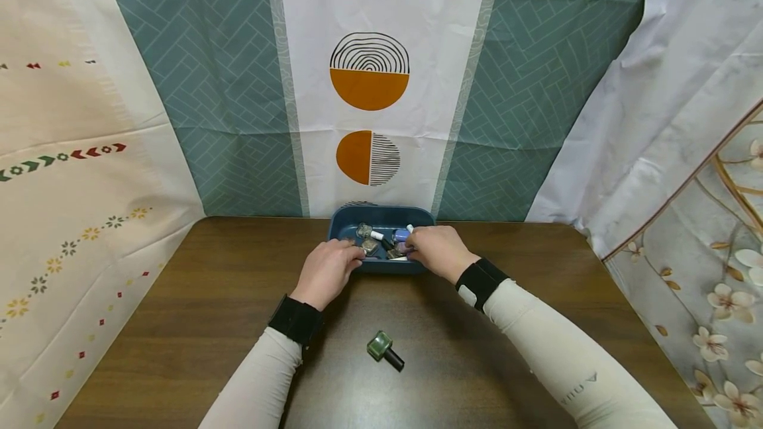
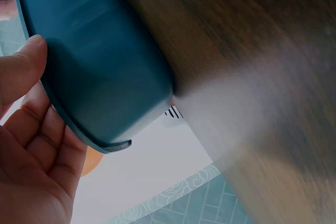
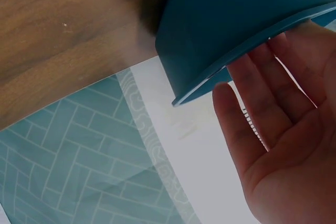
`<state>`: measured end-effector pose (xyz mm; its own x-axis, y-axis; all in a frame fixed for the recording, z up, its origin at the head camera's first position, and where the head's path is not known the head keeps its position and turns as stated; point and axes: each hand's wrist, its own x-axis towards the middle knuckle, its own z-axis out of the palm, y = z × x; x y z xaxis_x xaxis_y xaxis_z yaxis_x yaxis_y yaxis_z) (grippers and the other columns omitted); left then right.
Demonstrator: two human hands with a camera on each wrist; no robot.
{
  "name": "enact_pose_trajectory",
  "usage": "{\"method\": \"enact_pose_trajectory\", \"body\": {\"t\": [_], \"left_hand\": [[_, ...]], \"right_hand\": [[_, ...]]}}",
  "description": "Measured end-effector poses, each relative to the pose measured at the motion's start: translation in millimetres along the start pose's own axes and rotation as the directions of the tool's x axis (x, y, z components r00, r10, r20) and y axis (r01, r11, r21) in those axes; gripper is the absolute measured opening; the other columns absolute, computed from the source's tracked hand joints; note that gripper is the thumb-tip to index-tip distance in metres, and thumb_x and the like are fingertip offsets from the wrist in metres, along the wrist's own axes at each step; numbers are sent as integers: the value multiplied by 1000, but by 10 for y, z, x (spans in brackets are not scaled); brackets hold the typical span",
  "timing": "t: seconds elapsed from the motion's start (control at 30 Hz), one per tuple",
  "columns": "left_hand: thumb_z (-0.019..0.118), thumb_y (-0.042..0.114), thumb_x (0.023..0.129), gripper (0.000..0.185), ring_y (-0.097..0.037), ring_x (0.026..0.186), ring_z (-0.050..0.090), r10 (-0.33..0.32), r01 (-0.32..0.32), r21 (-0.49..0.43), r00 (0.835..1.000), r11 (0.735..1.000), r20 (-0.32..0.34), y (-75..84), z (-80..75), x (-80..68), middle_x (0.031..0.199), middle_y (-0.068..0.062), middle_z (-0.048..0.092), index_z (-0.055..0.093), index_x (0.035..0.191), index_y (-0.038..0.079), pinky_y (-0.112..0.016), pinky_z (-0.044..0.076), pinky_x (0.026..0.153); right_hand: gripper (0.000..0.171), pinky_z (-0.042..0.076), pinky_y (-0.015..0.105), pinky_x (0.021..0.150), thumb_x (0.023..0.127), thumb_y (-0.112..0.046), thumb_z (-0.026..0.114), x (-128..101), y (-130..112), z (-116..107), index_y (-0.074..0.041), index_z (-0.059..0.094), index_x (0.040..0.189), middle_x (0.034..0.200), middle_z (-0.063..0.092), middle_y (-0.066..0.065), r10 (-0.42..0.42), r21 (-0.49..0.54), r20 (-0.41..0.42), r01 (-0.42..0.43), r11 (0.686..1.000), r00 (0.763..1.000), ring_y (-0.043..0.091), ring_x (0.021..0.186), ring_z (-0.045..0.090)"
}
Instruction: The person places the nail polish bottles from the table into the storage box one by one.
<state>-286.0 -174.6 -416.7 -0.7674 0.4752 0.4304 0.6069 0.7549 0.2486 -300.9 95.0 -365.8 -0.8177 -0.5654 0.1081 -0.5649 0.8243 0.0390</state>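
Observation:
A dark blue plastic bin point(image 1: 381, 267) stands at the back of the table with several small nail polish bottles inside. My left hand point(image 1: 330, 270) is at its near left corner; in the left wrist view the thumb point(image 2: 32, 59) lies against the rim and the other fingers curl behind it, gripping the edge. At the right end, my right hand point(image 1: 441, 248) reaches over the rim beside a purple bottle point(image 1: 401, 236). The bin's wall hides the right fingertips, so what they touch cannot be told. A green nail polish bottle with a black cap point(image 1: 379, 345) lies on the table nearer me.
The brown wooden table point(image 1: 197, 323) runs back to a patterned cloth point(image 1: 238, 85) hanging just behind the bin. More cloth hangs at both sides: a cream one point(image 1: 77, 217) on the left and a white floral one point(image 1: 685, 217) on the right.

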Motion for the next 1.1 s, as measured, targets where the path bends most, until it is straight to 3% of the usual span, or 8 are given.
{"method": "enact_pose_trajectory", "body": {"t": [0.2,0.37,0.57,0.87,1.1], "left_hand": [[85,10,99,9,-27,90,70,11,-11,17,1000,1000,-9,10,4,4,98,-2,77,86,107,13,-44,56,80],[85,12,99,9,-26,91,70,5,-5,27,1000,1000,0,12,0,3,99,-2,78,86,107,14,-44,56,81],[85,12,99,10,-26,92,71,2,-2,32,1000,999,3,7,9,7,102,-2,79,86,108,15,-44,57,83],[85,11,98,9,-28,92,71,12,-12,37,1000,999,-6,-4,35,8,101,-3,78,85,107,14,-45,57,83],[85,12,99,6,-27,88,69,28,-27,42,999,999,-16,-10,34,10,96,-2,75,84,104,14,-45,56,79]], "right_hand": [[14,63,37,71,98,-21,88,-93,-37,19,-14,86,110,101,79,0,-18,18,-109,20,1000,994,18,84,76],[15,63,39,74,100,-20,85,-163,-58,40,-13,85,113,103,79,-1,-24,53,-174,34,998,984,19,86,76],[27,64,40,86,103,-24,82,-262,-104,47,-12,81,127,117,79,1,-49,69,-201,64,996,978,21,96,77],[48,61,44,100,103,-38,81,-460,-210,38,-12,75,143,139,74,9,-94,10,-236,99,995,967,27,120,75],[53,61,44,102,101,-40,83,-587,-318,28,-9,73,144,146,71,9,-127,19,-246,136,991,961,26,126,73]]}}
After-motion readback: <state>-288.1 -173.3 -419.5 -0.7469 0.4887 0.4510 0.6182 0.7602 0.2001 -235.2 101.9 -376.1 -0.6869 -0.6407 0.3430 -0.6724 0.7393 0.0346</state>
